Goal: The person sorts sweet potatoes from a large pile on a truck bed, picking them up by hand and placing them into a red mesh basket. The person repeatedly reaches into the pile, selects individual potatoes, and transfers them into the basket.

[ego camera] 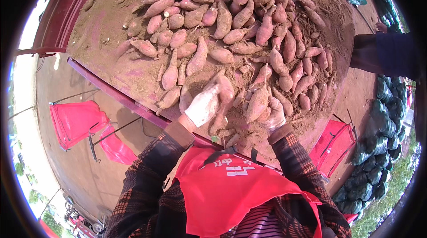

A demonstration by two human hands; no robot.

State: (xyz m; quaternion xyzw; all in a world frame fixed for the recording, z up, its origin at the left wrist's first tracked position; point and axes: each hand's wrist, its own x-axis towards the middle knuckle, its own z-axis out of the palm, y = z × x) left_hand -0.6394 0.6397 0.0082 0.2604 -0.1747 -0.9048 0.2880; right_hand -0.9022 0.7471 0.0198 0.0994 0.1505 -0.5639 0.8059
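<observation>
Before me a soil-covered truck bed [110, 61] bears a heap of sweet potatoes [196, 16]. My left hand [205, 104], in a dirty white glove, is closed on a long sweet potato [226, 96] near the bed's edge. To its right my right hand [275, 114], also gloved, is curled against a large sweet potato [258, 104] that stands tip up; its fingers are partly hidden, so whether it grips that root is not plain. Smaller roots and loose soil lie between the hands.
A metal lip [146, 111] runs along the bed's near edge. Red mesh bags on frames hang at the left [78, 121] and right [333, 148]. Stacked green mesh sacks [377, 131] stand far right. Another person's arm [370, 54] reaches in at the upper right.
</observation>
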